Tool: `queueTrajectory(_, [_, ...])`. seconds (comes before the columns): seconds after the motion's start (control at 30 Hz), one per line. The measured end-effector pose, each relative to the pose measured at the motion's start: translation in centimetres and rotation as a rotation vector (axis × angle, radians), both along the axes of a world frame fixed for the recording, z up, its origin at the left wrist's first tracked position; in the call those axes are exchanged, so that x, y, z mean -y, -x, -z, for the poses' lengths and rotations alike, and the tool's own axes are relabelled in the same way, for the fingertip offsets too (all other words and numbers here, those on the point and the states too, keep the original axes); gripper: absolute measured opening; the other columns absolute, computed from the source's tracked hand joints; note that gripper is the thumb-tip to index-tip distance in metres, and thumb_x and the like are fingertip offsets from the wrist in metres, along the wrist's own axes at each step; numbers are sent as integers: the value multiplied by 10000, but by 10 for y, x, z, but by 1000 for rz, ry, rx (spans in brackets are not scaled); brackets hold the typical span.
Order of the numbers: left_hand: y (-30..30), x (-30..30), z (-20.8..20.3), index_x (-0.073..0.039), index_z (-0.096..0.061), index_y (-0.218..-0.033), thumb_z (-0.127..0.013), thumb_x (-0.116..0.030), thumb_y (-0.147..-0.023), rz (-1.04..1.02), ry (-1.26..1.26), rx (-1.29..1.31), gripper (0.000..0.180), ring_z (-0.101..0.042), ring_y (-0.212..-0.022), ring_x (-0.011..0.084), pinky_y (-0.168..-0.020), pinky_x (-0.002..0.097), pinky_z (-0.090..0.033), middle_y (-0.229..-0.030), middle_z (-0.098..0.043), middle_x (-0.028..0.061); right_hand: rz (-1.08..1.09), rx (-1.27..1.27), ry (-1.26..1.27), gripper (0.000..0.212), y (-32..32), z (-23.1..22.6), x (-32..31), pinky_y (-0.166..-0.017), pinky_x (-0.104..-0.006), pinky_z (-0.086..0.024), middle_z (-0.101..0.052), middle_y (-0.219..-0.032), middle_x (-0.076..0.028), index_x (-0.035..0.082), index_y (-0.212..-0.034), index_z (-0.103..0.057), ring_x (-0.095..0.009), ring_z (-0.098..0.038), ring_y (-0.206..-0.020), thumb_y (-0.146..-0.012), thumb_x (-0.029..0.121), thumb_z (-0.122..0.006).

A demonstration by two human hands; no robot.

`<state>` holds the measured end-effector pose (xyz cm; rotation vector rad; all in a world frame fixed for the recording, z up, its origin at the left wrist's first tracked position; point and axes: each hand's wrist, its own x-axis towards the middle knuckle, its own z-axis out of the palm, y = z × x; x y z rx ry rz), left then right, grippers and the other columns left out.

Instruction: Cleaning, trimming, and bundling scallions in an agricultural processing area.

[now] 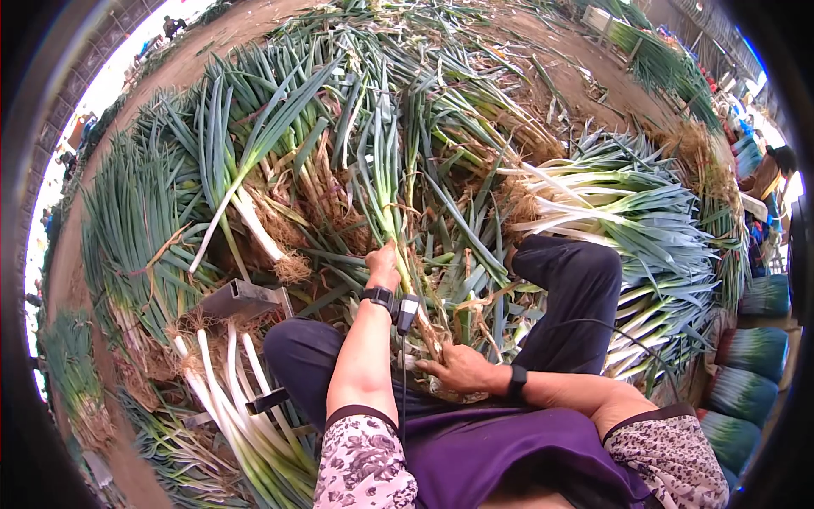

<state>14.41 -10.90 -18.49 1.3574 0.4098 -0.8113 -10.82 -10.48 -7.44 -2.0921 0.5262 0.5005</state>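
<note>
My left hand (384, 266) is closed around a long green onion (387, 204), its green leaves stretching away from me over the heap. Lower down, between my knees, the fingers of my right hand (465, 370) are bent together at a dry brown leaf (431, 332) beside the stalk's lower part. The onion's root end is hard to make out there. Close by my left wrist is a small grey and black device (408, 312) with a thin dark cord. My left wrist wears a watch (378, 296), my right a black band (517, 382).
Untrimmed green onions (140, 212) with brown roots are heaped ahead and left. White-stemmed onions lie in a pile (653, 229) at right and a bunch (246, 407) at left, near a metal bracket (242, 299). Tied bundles (746, 390) line the far right. Loose leaves litter the ground.
</note>
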Motion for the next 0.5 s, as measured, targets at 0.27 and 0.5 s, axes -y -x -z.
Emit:
queueTrajectory(0.27, [17, -20, -17, 6, -582, -1098, -448, -256, -985, 28, 455, -251, 315, -613, -835, 259, -795, 385, -508, -1002, -640, 145, 297, 342, 290, 882, -118, 28, 102, -840, -443, -468, -534, -1104, -329, -85, -1193, -466, -421, -559, -1021, -745, 657, -628])
queueTrajectory(0.5, [44, -28, -77, -12, -623, -1068, -540, -236, -937, 113, 608, -77, 272, -622, -787, 170, -690, 322, -513, -919, -653, 56, 324, 393, 265, 701, -230, 26, 163, -774, -427, -484, -623, -943, -223, 17, -1235, -472, -366, -612, -914, -787, 529, -643])
